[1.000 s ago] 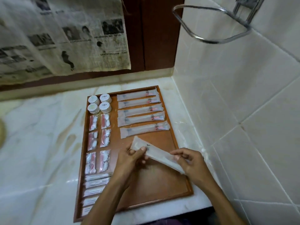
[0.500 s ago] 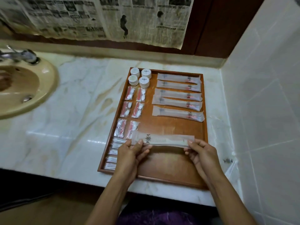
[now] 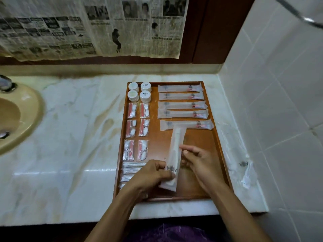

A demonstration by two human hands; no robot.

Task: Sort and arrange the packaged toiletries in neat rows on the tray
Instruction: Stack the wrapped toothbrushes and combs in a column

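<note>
A brown wooden tray (image 3: 219, 145) lies on the marble counter. Several long clear toothbrush packets (image 3: 181, 106) lie in a row across its far right part. Small white round jars (image 3: 139, 91) sit at the far left, with red-and-white sachets (image 3: 138, 126) below them and thin flat packets (image 3: 132, 167) nearer me. One long white packet (image 3: 175, 149) stands lengthwise over the tray's middle. My left hand (image 3: 152, 173) pinches its near end. My right hand (image 3: 199, 161) touches its right edge with loosely bent fingers.
A beige sink (image 3: 15, 117) sits at the left of the counter (image 3: 78, 137). White tiled wall (image 3: 279, 102) rises close on the right. A clear plastic wrapper (image 3: 243, 165) lies between tray and wall. Newspaper (image 3: 90, 27) hangs behind.
The long white packet has turned from lying crosswise to pointing away from me. My right hand has let go of its end and now touches its side.
</note>
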